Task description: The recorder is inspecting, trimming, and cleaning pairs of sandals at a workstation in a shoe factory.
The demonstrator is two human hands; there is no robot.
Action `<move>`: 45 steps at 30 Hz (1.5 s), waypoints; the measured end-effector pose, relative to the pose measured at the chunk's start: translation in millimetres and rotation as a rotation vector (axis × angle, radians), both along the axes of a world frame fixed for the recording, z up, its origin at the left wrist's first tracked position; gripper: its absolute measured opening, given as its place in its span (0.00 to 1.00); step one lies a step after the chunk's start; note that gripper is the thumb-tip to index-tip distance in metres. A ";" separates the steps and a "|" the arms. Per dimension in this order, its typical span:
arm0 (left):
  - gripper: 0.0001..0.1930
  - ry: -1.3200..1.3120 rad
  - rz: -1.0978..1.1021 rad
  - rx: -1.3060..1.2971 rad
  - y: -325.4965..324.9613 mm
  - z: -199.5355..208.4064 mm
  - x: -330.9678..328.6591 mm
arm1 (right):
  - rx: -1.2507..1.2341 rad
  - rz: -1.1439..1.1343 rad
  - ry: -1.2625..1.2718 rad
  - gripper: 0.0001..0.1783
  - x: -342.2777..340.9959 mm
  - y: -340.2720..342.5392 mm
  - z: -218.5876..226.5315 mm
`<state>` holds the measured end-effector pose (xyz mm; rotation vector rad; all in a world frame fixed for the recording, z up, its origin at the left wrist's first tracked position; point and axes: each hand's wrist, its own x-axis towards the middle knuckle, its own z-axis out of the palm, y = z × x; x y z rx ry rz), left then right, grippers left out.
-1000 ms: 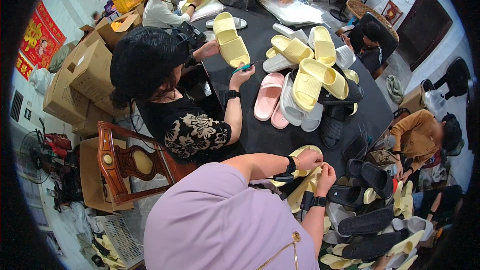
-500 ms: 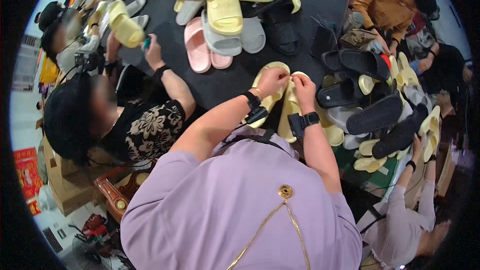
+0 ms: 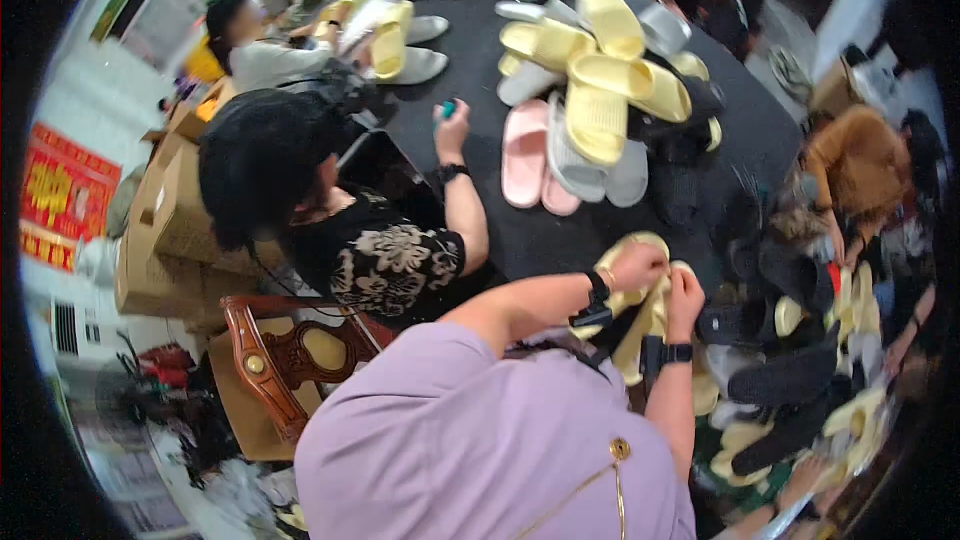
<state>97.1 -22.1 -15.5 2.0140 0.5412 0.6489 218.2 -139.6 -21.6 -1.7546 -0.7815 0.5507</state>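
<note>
Head view. Item: pair of yellow slippers (image 3: 652,326), directly below the grip, one under each hand. Left hand (image 3: 640,267) and right hand (image 3: 686,296): fingers bunched, tips pressed together near the toe ends; what they pinch, if anything, cannot be told. Handling, judged: light, soft, springy, hardly fragile, perhaps slick; best held by sole edge or strap. Beyond the grip: pink slipper (image 3: 524,152). Obscured: straps behind hands, heels behind forearms; black slippers (image 3: 782,376) rightward, blurred.
</note>
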 end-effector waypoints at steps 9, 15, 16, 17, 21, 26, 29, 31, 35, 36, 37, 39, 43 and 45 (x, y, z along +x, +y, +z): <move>0.09 0.011 0.061 0.067 -3.5 5.8 -10.4 | 0.043 0.047 0.140 0.10 -3.6 1.2 -8.9; 0.11 0.055 0.042 0.023 -5.0 15.6 -8.5 | 0.092 -0.029 0.161 0.08 -1.0 -3.6 -10.8; 0.11 0.059 0.049 0.039 -2.1 11.3 -11.2 | 0.088 -0.021 0.161 0.08 -6.4 0.0 -2.2; 0.11 0.060 0.036 0.059 -0.8 12.3 -11.0 | 0.083 -0.017 0.170 0.08 -5.1 -0.5 -4.6; 0.11 0.073 0.016 0.058 -0.8 15.1 -10.3 | 0.055 0.034 0.073 0.09 -10.3 -0.2 -0.3; 0.10 0.073 -0.018 0.077 2.1 13.8 -11.9 | 0.022 0.079 0.028 0.09 -7.9 2.5 -2.1; 0.09 0.060 -0.011 0.053 2.2 15.3 -11.7 | 0.057 0.052 0.004 0.09 -11.6 4.6 1.6; 0.09 0.056 0.005 0.025 0.5 16.6 -10.6 | 0.075 -0.001 0.091 0.09 -13.0 3.1 5.4; 0.10 0.024 0.033 0.121 3.1 14.8 -12.6 | 0.103 0.004 0.053 0.09 -15.5 6.4 3.6; 0.11 0.033 0.037 0.117 3.5 14.0 -12.4 | 0.097 0.011 0.013 0.09 -17.5 7.6 4.8; 0.11 0.056 0.021 0.109 2.9 13.8 -10.8 | 0.091 0.021 -0.028 0.09 -18.4 8.4 6.7; 0.11 0.102 0.006 0.085 3.7 14.6 -11.8 | 0.028 0.023 -0.082 0.09 -18.5 7.1 7.7; 0.12 0.055 -0.013 0.039 -0.7 19.0 -13.4 | -0.031 0.042 -0.144 0.09 -24.6 4.6 23.2; 0.12 0.053 0.009 0.052 -2.1 16.0 -13.0 | -0.009 0.045 -0.137 0.09 -15.8 3.3 8.8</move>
